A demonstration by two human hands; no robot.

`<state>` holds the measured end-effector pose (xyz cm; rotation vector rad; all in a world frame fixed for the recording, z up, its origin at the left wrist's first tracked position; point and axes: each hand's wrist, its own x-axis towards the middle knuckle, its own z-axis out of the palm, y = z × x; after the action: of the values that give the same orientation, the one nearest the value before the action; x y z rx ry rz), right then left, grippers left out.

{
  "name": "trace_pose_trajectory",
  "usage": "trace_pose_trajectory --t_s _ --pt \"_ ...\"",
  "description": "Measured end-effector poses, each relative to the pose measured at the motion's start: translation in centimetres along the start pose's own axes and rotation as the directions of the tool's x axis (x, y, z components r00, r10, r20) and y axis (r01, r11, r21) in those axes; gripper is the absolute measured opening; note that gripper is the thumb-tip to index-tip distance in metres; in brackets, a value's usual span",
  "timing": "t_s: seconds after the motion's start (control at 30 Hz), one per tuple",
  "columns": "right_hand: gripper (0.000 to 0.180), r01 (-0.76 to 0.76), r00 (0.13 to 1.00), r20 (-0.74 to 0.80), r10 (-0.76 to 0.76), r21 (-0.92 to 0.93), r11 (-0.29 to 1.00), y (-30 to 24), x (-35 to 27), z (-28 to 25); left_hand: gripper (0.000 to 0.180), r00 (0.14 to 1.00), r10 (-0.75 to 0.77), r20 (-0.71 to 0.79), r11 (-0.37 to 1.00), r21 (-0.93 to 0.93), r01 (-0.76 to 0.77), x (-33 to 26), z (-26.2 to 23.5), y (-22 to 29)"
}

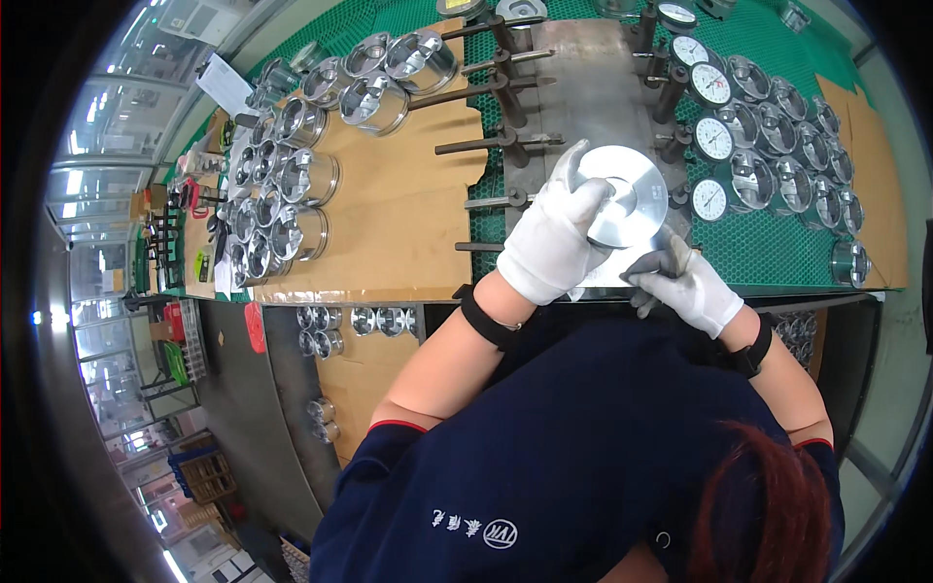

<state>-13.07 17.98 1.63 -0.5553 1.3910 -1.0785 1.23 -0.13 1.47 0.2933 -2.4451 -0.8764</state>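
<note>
The round silver metal part (643, 199) is in the person's gloved left hand (552, 238), over the near end of a grey metal plate (588, 83), close to the middle of the near edge of the green surface (768, 264). The left fingers are grasping it by its left side, its flat, shiny face turned up. The right hand (698, 287), in a white glove with grey fingertips, is just beside the part's lower rim with its fingers bent; whether they grip anything I cannot tell. Along the plate's left side stand dark posts carrying rods (476, 147); on its right is a column of white-faced dial gauges (712, 139). Beyond the gauges, toward the right edge, rows of silver cylindrical parts (753, 182) stand close together. More metal cylinders (309, 178) are grouped toward the left edge, some of them on a brown cardboard sheet (408, 214).
</note>
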Motion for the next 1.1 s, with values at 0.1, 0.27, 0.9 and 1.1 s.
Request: trace_pose_trajectory --t_s 0.1,0.27,0.9,1.1 --pt "0.094 -0.001 1.0 -0.009 0.001 0.011 1.0 0.4 0.2 -0.4 0.067 1.0 0.009 0.016 1.0 -0.016 -0.009 0.7 0.2 -0.5" --pt "0.092 -0.006 1.0 -0.022 0.008 0.06 0.998 0.3 0.2 -0.4 0.067 1.0 0.023 -0.01 1.0 -0.013 -0.023 1.1 0.5 -1.0" --pt "0.094 -0.048 0.998 -0.028 0.05 0.077 0.996 -0.5 0.3 -0.1 0.057 0.998 0.007 -0.059 1.0 0.004 -0.007 1.0 0.9 -1.2" --pt "0.076 0.533 0.755 -0.026 -0.656 -0.557 0.636 0.0 -1.1 -1.2 0.046 0.968 -0.161 0.191 0.948 -0.244 0.205 1.3 -1.9 2.5"
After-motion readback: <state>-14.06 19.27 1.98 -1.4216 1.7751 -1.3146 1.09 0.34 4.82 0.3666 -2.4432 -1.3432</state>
